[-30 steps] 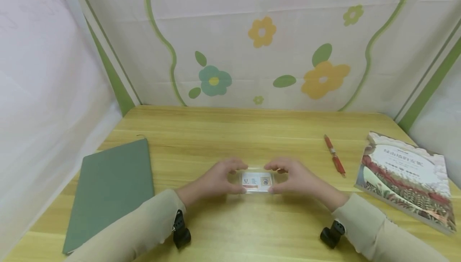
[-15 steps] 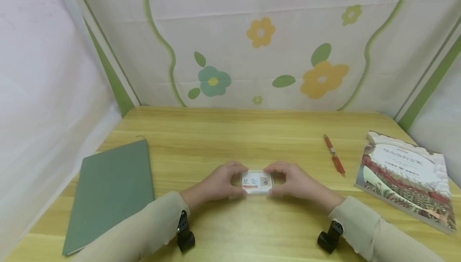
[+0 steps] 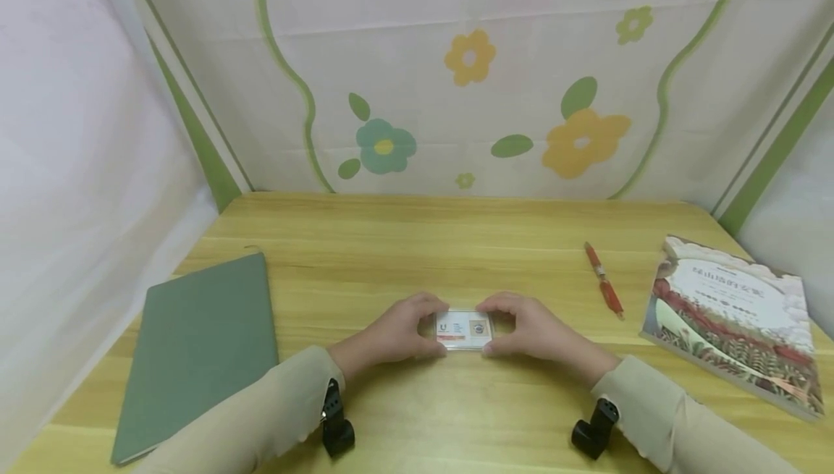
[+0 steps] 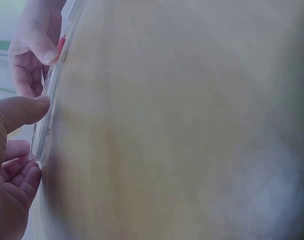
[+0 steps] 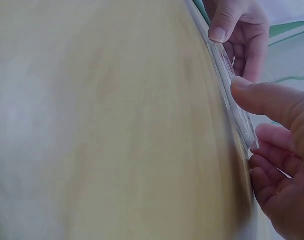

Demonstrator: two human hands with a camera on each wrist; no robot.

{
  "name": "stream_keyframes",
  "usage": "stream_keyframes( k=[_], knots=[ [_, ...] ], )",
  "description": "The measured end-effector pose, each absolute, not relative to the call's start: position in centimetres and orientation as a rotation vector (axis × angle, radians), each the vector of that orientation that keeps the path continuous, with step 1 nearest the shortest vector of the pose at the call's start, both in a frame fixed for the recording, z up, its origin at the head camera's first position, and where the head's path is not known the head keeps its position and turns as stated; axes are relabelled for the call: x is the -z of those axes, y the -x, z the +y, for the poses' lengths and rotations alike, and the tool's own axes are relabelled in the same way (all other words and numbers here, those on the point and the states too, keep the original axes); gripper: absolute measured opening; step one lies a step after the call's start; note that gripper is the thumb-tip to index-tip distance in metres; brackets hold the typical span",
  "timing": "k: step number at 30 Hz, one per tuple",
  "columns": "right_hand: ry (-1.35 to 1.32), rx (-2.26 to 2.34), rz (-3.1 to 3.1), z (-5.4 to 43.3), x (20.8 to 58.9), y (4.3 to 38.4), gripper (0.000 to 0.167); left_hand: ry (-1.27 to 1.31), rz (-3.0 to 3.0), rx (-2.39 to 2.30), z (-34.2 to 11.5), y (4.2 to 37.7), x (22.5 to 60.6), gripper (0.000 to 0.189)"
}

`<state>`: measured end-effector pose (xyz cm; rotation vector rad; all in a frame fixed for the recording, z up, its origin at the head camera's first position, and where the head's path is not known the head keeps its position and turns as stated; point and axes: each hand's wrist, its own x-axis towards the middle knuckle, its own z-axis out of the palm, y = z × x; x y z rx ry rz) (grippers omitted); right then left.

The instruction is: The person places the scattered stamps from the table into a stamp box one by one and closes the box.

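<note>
A flat, clear plastic case with a white printed card inside lies level, close over the middle of the table. My left hand holds its left end, thumb at the near edge and fingers at the far edge. Mirroring it, my right hand holds the right end the same way. In the left wrist view the case shows edge-on as a thin slab, the left thumb over its edge. The right wrist view has the right thumb on the case too.
A dark green notebook lies on the wooden table at the left, partly under the left sleeve. On the right are a red pen and an illustrated book. A flowered curtain stands behind the table.
A second ago the clear cover's edge showed beyond the card at the far side; now the two line up. Both hands have drawn slightly inward and now hold still.
</note>
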<state>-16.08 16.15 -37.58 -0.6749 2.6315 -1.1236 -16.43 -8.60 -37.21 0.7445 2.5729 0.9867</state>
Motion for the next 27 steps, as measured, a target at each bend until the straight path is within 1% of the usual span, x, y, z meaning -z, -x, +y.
stream_keyframes(
  k=[17,27],
  knots=[
    [0.674,1.112,2.633,15.73,37.74,16.11,0.057,-0.755,2.586,-0.981,-8.9,16.42,37.44,0.062],
    [0.605,1.087,2.648,15.36,37.41,15.7,0.055,-0.73,2.572,-1.017,-8.76,16.31,37.6,0.062]
  ],
)
